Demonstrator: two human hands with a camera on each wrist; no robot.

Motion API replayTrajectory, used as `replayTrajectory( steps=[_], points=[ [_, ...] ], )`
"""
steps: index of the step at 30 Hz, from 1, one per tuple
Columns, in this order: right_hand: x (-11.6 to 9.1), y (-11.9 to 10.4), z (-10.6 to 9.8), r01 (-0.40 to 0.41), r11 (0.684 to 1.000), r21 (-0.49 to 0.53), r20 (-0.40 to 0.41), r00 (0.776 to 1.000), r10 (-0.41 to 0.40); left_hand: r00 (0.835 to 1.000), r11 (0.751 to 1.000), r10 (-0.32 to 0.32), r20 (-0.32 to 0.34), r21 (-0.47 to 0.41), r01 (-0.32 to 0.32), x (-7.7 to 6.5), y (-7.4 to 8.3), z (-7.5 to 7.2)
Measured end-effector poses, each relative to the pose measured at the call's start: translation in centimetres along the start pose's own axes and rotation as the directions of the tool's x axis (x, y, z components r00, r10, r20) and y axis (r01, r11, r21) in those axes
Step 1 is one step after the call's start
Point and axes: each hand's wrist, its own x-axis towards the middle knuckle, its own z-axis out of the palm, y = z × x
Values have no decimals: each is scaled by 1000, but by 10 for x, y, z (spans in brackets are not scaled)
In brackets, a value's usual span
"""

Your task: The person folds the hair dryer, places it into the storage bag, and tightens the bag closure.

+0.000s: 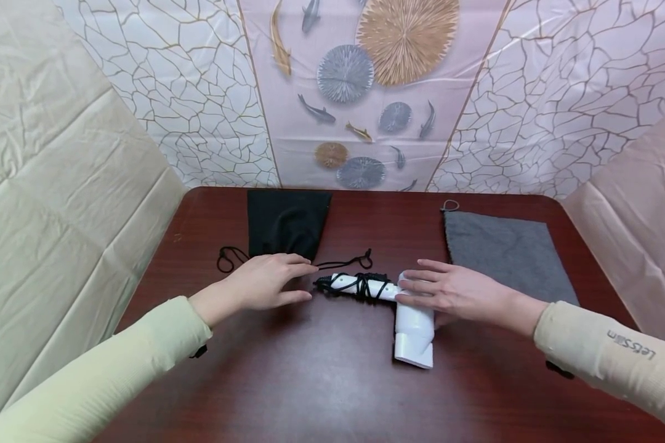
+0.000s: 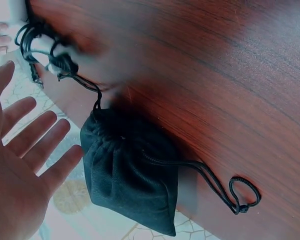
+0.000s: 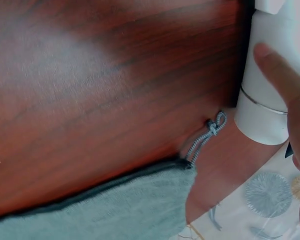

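The head camera looks from above, forward and down, across the whole table (image 1: 338, 400) to the patterned cloth (image 1: 343, 74) behind. The left wrist camera, close in, faces the black bag (image 2: 130, 170); the right, also close, faces the grey bag (image 3: 120, 207). Both wrist pictures sit roughly upside down to the head view. All three share the hair dryer (image 3: 262, 120).

Reddish-brown wood-grain table (image 1: 255, 381), rounded far corners. Black drawstring pouch (image 1: 287, 224) lies far left, gray drawstring pouch (image 1: 504, 249) far right. Nearer, between them, lies a white hair dryer (image 1: 414, 332): handle left, nozzle near, black cord (image 1: 362, 284) wound round handle.
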Motion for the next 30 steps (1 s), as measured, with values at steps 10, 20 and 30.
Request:
replayTrajectory(
  steps=[10, 20, 30],
  points=[
    [2, -18, 12, -141, 968, 209, -118, 979, 168, 1000, 1000, -2, -9, -11, 2, -1, 3, -2],
    [10, -30, 11, -149, 935, 323, -77, 980, 183, 1000, 1000, -4, -1, -4, 4, 0, 4, -1],
    [18, -37, 15, -99, 932, 349, -100, 985, 142, 1000, 1000, -1, 9, 1, 1, -3, 6, 0]
  ],
)
